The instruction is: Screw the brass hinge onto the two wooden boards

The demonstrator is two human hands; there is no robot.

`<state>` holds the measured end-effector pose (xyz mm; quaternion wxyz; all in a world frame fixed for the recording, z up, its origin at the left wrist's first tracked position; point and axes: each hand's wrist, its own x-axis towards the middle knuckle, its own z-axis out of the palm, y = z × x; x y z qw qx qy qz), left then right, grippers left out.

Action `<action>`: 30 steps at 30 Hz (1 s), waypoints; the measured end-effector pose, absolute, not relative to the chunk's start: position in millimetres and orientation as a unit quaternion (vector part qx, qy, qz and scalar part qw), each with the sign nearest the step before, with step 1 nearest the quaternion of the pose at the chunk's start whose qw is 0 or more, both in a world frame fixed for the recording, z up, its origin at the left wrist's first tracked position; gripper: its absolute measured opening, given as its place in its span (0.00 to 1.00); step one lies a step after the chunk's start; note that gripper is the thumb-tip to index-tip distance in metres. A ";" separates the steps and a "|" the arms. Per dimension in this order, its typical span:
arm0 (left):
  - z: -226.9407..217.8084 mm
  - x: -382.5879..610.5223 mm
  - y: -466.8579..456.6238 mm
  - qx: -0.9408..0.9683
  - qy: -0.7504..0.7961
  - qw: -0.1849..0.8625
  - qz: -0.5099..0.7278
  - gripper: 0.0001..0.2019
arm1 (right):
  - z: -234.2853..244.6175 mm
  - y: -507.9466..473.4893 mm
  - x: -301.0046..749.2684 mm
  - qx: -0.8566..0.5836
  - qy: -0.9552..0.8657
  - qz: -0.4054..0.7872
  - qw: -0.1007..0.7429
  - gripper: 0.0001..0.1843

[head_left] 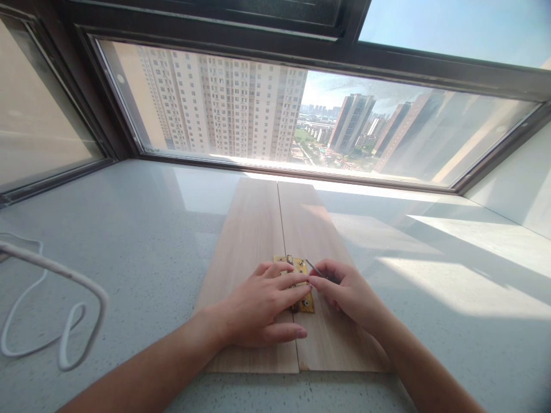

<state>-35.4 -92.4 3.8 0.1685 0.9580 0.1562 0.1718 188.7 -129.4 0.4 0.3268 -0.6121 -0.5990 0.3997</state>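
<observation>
A brass-coloured hinge with screws in its holes lies across the seam between two pale wooden boards. The left board and the right board lie side by side. My left hand rests flat on the hinge with its fingers stretched out, covering much of it. Just right of the hinge, my right hand is closed around a small screwdriver. Its thin metal shaft points up and left towards the hinge's right leaf; most of its handle is hidden by the fingers.
The boards lie on a speckled white sill with sunlit patches on the right. A white cable loops at the left. Behind the boards stands a dark window frame, with tall buildings outside.
</observation>
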 end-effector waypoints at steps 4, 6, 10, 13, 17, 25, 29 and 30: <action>4.6 -35.5 -92.6 0.959 0.158 0.168 0.162 0.30 | -0.8 -129.3 189.8 -0.610 -0.598 0.401 0.330 0.15; 5.3 -35.4 -93.0 0.960 0.159 0.166 0.161 0.30 | -1.4 -128.6 190.2 -0.608 -0.599 0.402 0.331 0.15; 5.5 -35.3 -93.1 0.959 0.157 0.168 0.167 0.30 | -0.7 -128.4 189.4 -0.608 -0.592 0.408 0.336 0.15; 5.0 -35.4 -92.7 0.958 0.156 0.174 0.168 0.30 | 0.6 -129.0 188.0 -0.607 -0.582 0.421 0.340 0.15; 4.6 -35.3 -92.8 0.957 0.159 0.172 0.172 0.31 | 0.1 -128.4 187.7 -0.620 -0.549 0.437 0.351 0.16; 5.5 -35.0 -93.1 0.959 0.166 0.164 0.164 0.31 | 5.3 -130.1 189.2 -0.617 -0.506 0.452 0.399 0.23; 6.6 -35.4 -92.8 0.959 0.165 0.172 0.155 0.31 | 5.5 -128.9 190.5 -0.610 -0.488 0.442 0.440 0.21; 6.8 -35.5 -92.7 0.959 0.165 0.174 0.152 0.31 | 4.8 -128.4 192.3 -0.612 -0.481 0.435 0.452 0.20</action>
